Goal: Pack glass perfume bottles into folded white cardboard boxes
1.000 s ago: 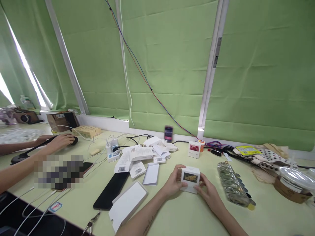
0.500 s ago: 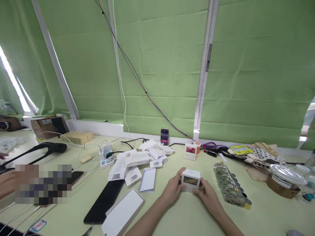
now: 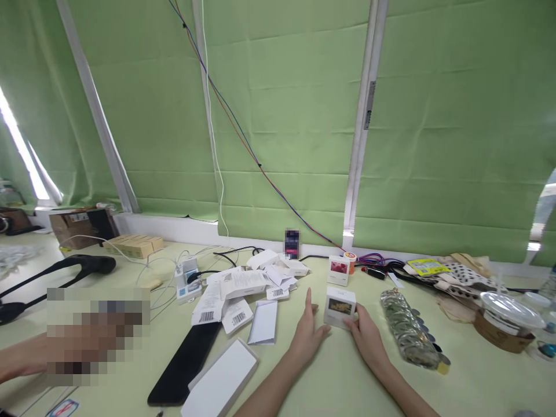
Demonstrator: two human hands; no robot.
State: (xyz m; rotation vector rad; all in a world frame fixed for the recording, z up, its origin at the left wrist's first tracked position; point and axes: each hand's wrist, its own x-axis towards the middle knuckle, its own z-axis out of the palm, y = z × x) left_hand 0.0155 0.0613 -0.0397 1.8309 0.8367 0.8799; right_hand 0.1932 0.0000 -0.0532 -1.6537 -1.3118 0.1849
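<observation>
Here, right hand (image 3: 367,336) on white box (image 3: 339,307), left hand (image 3: 309,335) beside.

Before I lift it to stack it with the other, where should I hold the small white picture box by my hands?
Probably by the two side faces of the small white box, from left and right. It stands upright on the table, the left hand and right hand flanking it.

Green blinds (image 3: 434,145) behind pale table (image 3: 347,388)

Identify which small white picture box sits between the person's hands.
The white box with the yellowish picture; the red-pictured box stands farther back, near the blinds.
</observation>
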